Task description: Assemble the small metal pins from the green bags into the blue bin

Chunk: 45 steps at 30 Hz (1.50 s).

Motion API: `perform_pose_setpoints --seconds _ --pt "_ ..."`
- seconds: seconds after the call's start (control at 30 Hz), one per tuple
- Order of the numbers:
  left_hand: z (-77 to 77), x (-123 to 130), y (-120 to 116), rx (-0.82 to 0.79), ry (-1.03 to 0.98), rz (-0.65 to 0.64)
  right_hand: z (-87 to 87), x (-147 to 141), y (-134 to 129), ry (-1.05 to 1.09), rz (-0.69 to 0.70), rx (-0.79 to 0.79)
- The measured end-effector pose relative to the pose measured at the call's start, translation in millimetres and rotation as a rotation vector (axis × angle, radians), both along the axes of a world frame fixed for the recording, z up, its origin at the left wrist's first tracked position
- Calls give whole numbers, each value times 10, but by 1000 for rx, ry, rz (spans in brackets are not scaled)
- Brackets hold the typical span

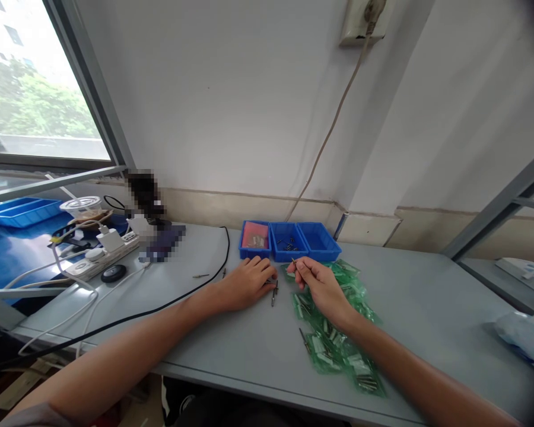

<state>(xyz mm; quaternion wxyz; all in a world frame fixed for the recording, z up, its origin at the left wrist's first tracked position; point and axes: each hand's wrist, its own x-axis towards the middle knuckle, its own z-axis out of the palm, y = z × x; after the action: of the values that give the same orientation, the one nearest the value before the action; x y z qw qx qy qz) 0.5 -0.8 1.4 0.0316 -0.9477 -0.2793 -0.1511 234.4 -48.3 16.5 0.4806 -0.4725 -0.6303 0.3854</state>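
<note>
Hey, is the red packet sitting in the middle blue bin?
No, the red packet lies in the left bin, while the middle bin holds small metal parts.

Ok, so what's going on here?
The person's right hand pinches a thin metal piece by green see-through plastic packets of metal pins. The left hand lies on the grey tabletop by loose, slender metal parts; whether it grips any is unclear. Beyond stand three blue plastic bins, a reddish packet in the left one and small metal bits in the middle one.
</note>
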Motion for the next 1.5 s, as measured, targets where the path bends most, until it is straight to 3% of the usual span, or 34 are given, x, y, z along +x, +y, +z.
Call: perform_pose_setpoints --seconds 0.37,0.7,1.5 --pt "-2 0 -3 2 -5 -2 -28 -10 4 15 33 10" --pt "21 0 -16 -2 7 4 34 -17 -59 -112 -43 72" --pt "30 1 -21 3 15 7 -28 -16 -48 -80 -4 28"
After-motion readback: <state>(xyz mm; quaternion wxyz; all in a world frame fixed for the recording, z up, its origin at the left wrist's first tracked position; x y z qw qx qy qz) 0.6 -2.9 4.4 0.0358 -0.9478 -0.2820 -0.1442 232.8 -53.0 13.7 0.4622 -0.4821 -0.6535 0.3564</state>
